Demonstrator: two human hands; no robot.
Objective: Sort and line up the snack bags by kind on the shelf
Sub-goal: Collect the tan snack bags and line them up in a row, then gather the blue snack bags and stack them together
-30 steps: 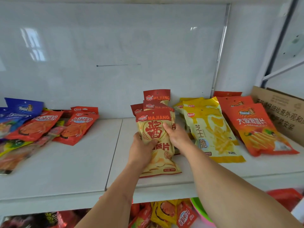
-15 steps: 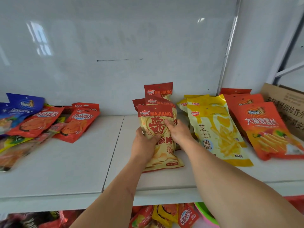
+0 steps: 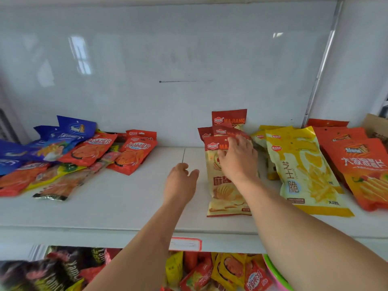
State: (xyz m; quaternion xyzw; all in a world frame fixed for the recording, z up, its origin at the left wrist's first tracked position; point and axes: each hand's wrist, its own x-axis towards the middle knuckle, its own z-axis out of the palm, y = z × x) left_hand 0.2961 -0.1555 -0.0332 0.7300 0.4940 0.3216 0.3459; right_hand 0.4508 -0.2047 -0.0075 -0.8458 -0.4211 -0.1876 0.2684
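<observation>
The right hand (image 3: 237, 158) lies flat, fingers spread, on the front red-topped MAJIANG bag (image 3: 225, 185) on the shelf (image 3: 126, 206), while the left hand (image 3: 180, 181) hangs relaxed and empty just left of it, yellow 芝士脆 bag (image 3: 302, 171) off to the right.

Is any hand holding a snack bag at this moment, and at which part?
No bag is gripped. The right hand rests flat on the upper half of the front Majiang bag; the left hand is off it, holding nothing.

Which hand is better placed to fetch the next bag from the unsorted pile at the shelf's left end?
The left hand, probably: it is free, over bare shelf, nearer the unsorted pile. The right hand rests on the front Majiang bag.
</observation>
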